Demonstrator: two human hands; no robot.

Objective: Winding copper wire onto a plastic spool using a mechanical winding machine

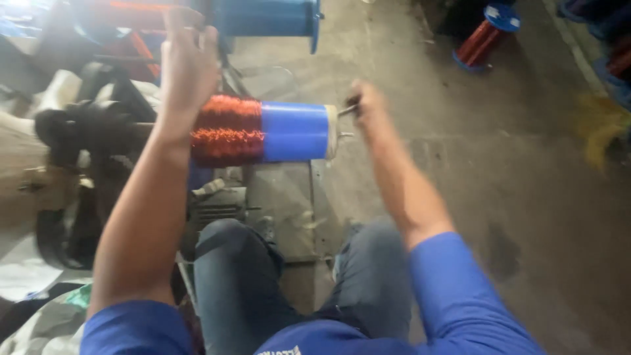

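**Inspector:** Your left hand (pixel 187 66) is raised above the blue spool (pixel 263 131), just past its wound end. The fingers are blurred, so I cannot tell whether that grip is closed on anything or loose.

**Operator:** And the right?

**Inspector:** Your right hand (pixel 367 102) is at the spool's free end, its grip pinched shut on the small handle (pixel 348 110) that sticks out from the end plate. The spool lies level in front of your knees (pixel 296 276), carried on a shaft (pixel 98 128) that runs off to your left into dark machine parts. Copper wire (pixel 227 130) covers its left part; the right part is bare blue.

**Operator:** How do you judge the work?

**Inspector:** The turns look packed close, with a clean edge where the copper ends. In my judgement you do well to turn the handle at an even pace and to guide the wire with the raised hand, so that each turn lies against the last one and none climbs over.

**Operator:** Anything else nearby?

**Inspector:** A larger blue reel (pixel 269 16) sits beyond the spool, at the top of the view. A smaller spool of reddish wire (pixel 486 36) stands on the concrete floor (pixel 493 164) to your right, well apart from your hands. Keep your sleeve (pixel 460 296) away from the turning end plate.
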